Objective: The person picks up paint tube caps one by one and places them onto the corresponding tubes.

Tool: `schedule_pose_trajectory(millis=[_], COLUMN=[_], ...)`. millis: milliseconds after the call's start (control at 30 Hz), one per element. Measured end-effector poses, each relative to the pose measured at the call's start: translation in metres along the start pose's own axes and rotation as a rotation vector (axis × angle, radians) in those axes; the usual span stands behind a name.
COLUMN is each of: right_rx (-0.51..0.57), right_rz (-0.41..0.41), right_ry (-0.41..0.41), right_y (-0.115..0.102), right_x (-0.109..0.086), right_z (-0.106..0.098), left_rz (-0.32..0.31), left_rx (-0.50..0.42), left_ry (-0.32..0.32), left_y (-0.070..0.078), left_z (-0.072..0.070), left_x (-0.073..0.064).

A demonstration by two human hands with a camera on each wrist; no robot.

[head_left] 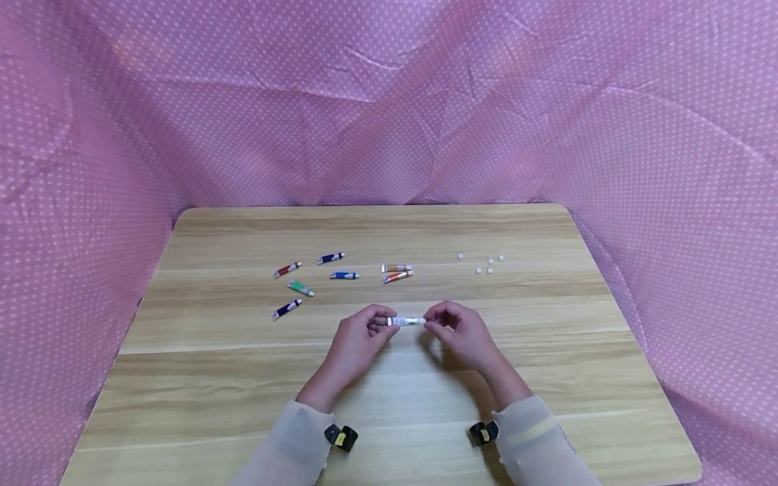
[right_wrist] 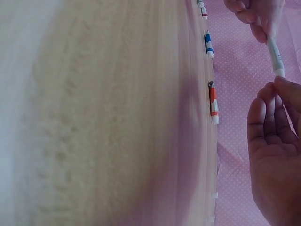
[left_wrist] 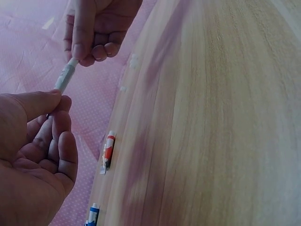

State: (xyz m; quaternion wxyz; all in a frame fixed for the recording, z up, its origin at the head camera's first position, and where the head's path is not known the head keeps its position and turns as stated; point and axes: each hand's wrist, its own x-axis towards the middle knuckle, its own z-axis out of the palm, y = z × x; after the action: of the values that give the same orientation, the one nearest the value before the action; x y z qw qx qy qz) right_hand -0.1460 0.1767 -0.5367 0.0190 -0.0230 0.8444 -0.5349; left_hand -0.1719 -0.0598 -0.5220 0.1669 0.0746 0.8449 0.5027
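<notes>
In the head view a small white paint tube (head_left: 406, 321) is held level above the near middle of the table. My left hand (head_left: 365, 339) pinches its flat crimped end between thumb and fingers. At the narrow cap end, the thumb and fingertips of my right hand (head_left: 463, 335) grip the tube, covering its tip. The left wrist view shows the same white tube (left_wrist: 65, 77) stretched between both hands. From the right wrist camera, the right hand (right_wrist: 277, 150) has its thumb and index finger on the tube's white end, its other fingers spread loosely.
Beyond the hands lie an ochre tube (head_left: 398, 268) and an orange-red tube (head_left: 398, 277). Left of them are a blue tube (head_left: 345, 275), a green tube (head_left: 300, 288), a red tube (head_left: 288, 270) and dark tubes (head_left: 287, 309). Several small white caps (head_left: 489, 271) lie at the right.
</notes>
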Motion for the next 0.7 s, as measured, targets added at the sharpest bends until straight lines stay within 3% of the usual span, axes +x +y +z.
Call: schedule_pose_trajectory(millis=[467, 700], right_rx=[0.096, 0.117], right_rz=[0.119, 0.147], right_ry=[-0.04, -0.054], right_y=[-0.0056, -0.0092], right_x=[-0.001, -0.0016], right_z=[0.0056, 0.0064], left_rz=[-0.029, 0.005], left_rx=[0.011, 0.034], left_ry=[-0.019, -0.008], left_y=[0.0048, 0.007], left_z=[-0.0059, -0.0061], left_x=[0.0001, -0.0003])
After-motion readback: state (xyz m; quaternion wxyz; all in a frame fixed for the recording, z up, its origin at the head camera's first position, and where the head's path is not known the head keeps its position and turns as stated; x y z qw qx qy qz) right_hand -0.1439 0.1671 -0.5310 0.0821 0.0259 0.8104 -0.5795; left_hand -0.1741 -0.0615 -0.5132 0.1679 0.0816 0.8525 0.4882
